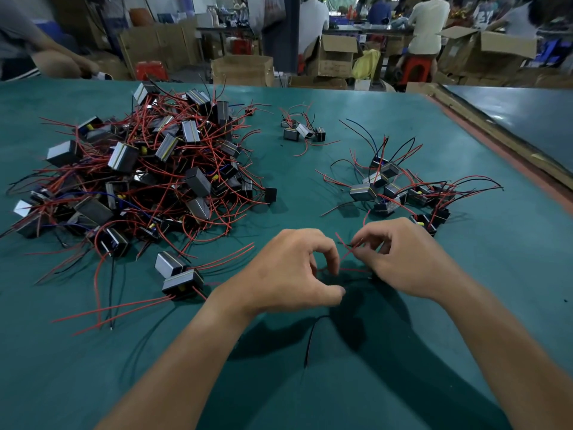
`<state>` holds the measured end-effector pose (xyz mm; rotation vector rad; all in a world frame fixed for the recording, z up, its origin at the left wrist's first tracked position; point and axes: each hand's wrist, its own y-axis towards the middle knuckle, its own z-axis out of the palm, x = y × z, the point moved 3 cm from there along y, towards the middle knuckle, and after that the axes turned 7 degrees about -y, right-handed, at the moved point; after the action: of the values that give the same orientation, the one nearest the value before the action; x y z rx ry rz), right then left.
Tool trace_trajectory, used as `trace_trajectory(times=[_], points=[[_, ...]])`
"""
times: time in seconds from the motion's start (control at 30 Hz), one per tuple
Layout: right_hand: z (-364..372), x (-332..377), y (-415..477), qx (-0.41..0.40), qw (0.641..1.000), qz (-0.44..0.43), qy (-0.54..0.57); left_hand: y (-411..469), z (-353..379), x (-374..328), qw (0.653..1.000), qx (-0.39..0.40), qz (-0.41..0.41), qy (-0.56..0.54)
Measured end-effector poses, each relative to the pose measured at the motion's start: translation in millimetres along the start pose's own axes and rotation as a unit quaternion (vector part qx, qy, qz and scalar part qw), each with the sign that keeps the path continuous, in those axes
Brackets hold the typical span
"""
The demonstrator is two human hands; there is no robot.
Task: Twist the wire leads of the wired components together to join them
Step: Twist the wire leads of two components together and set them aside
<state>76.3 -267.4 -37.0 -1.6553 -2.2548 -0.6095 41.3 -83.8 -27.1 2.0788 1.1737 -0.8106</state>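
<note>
While left hand [291, 271] curls, right hand [403, 259] pinches thin crossed red leads [348, 251].

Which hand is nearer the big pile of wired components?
Left. The left hand sits just right of the big pile; the right hand is farther right. Both pinch red wire leads.

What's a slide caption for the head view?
Left hand and right hand hold crossed red wires over a green table.

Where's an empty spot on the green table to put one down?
Bare mat runs between the big pile and the right pile, below the small far group. More lies right of the right hand, toward its edge. Crowded: both piles, and the gap beside the left hand, where red leads cross.
</note>
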Motion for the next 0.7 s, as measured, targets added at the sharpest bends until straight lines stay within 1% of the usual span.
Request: trace_trajectory(times=[0.13,0.3,0.4,0.5,0.57,0.7], points=[[0.9,-5.7,3.3,-0.028,0.999,0.022,0.020,2.7,2.4,5.3,0.998,0.001,-0.005,0.064],[1.9,-4.0,4.2,-0.040,0.997,0.023,0.055,4.4,2.2,8.9,0.992,-0.061,-0.020,0.108],[-0.7,0.1,3.3,-0.044,0.994,0.020,0.096,3.3,-0.5,10.5,0.988,-0.077,-0.025,0.131],[-2.0,2.9,3.3,-0.048,0.988,0.027,0.142,2.0,-0.4,11.8,0.987,-0.072,-0.028,0.142],[-2.8,4.3,2.2,-0.051,0.987,0.016,0.149,3.3,0.7,12.8,0.986,-0.073,-0.035,0.147],[-4.5,4.3,1.1,-0.053,0.989,-0.011,0.136,6.1,-1.5,16.8,0.986,-0.113,-0.038,0.121]])
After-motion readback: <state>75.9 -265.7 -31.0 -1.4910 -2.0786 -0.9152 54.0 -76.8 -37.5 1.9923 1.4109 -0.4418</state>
